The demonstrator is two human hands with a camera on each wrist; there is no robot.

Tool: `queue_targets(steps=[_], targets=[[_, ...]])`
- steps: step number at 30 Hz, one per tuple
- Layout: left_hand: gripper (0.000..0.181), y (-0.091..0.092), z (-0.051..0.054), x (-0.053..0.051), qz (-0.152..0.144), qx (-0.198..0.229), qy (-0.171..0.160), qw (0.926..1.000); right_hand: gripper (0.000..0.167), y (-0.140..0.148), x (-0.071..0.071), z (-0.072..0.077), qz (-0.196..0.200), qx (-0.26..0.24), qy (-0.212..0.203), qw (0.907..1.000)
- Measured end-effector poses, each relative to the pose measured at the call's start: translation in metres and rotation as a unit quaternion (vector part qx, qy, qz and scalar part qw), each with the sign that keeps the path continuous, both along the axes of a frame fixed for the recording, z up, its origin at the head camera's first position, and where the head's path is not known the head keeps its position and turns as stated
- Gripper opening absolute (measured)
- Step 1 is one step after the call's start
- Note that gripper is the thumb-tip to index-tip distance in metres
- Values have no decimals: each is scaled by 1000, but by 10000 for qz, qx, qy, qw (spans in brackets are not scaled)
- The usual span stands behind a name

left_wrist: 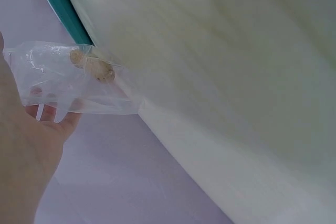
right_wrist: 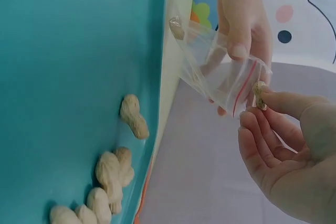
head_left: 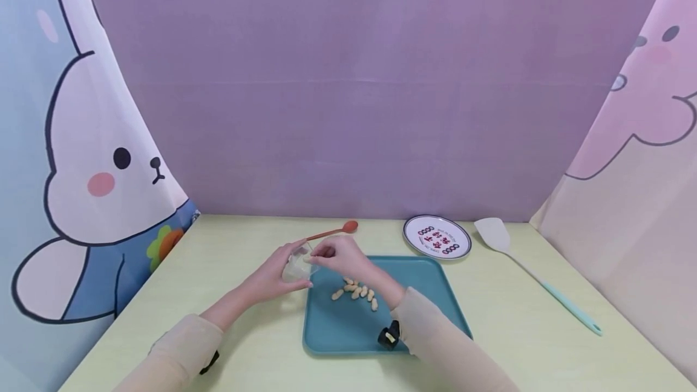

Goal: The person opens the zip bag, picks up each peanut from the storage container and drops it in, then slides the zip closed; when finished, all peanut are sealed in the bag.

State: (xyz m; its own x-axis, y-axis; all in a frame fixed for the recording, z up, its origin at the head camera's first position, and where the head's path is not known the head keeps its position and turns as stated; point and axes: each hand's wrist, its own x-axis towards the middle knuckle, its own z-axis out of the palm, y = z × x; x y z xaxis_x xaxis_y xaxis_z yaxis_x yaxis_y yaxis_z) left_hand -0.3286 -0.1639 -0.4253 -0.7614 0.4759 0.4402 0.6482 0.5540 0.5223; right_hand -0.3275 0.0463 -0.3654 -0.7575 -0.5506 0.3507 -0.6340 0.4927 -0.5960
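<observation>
My left hand holds a clear zip bag with a red line along its mouth. Inside the bag, a peanut lies at the bottom. Between thumb and fingertips, my right hand pinches another peanut right at the bag's mouth. Below the right forearm, several peanuts lie loose on the teal tray. The two hands are close together over the tray's left edge.
A red spoon lies behind the hands. Back right are a white plate with red markings and a spatula with a mint handle. A purple curtain hangs behind the table.
</observation>
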Motion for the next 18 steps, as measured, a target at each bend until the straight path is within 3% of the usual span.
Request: queue_targets(steps=[18], targets=[[89,0,1,1,3,-77,58,10000,17,3,-1,-7,-86,-175,-66,9998]])
